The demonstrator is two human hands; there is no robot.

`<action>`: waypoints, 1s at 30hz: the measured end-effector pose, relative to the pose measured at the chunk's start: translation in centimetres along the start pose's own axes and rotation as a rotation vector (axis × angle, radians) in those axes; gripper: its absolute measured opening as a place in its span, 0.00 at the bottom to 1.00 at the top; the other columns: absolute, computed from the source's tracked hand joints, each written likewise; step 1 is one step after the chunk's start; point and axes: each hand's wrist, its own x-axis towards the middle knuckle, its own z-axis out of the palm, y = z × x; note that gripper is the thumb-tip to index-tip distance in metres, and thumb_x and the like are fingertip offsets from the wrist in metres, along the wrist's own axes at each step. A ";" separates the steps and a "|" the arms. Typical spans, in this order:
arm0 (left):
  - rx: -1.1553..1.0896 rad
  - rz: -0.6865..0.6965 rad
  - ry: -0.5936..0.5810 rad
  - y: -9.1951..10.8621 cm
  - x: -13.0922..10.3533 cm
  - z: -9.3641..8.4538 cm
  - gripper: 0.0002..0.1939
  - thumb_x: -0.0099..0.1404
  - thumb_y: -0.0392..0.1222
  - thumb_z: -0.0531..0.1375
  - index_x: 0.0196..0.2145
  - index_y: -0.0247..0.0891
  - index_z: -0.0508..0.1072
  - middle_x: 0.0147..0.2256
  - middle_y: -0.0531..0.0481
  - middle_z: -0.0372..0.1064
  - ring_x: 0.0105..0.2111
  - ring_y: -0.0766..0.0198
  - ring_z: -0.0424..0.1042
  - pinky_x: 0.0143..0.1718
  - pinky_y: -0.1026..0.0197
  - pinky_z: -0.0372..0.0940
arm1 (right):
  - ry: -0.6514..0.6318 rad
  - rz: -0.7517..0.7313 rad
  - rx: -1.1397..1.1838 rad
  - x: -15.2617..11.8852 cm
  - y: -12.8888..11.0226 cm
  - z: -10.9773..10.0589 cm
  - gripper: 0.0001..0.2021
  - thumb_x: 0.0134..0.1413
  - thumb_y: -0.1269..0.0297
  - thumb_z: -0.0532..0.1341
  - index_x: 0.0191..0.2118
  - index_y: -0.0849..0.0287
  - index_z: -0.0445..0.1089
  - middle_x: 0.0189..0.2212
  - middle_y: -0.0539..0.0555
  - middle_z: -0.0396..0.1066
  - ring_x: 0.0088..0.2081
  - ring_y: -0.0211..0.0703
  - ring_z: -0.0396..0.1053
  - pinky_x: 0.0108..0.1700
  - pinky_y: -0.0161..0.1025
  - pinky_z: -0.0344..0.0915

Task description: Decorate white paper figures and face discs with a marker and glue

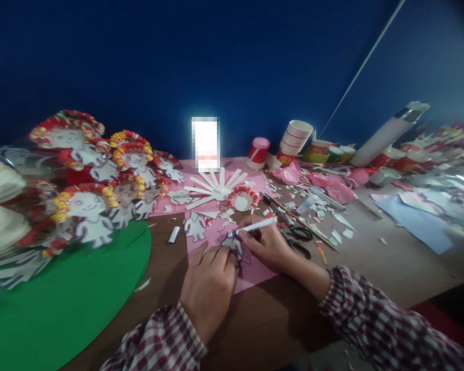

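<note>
My right hand [268,246] is closed round a white marker [259,224], its blue tip end pointing left over a small white paper cutout [234,246]. Under the cutout lies a pink sheet [253,275] with dark pen lines on it. My left hand [210,275] rests palm down on the sheet, its fingers at the cutout's lower left edge; nothing shows in its grasp. Another white dress-shaped cutout [195,228] lies on the sheet's upper left. The marker's cap [174,235] is on the table to the left.
Paper dolls with red and yellow hair [87,203] stand at left by a green board [100,288]. White strips [220,190] fan out behind the sheet. Black scissors [299,242] and paper scraps lie right, with stacked cups [296,139] at the back. A bright blurred rectangle stands by the wall.
</note>
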 end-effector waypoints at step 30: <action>0.017 -0.011 -0.018 0.1 0.0 -0.3 0.09 0.64 0.34 0.54 0.40 0.35 0.72 0.38 0.47 0.71 0.42 0.56 0.69 0.54 0.45 0.57 | 0.026 -0.028 0.013 0.0 -0.4 -0.2 0.02 0.54 0.68 0.56 0.32 0.59 0.65 0.24 0.47 0.64 0.26 0.35 0.61 0.28 0.31 0.57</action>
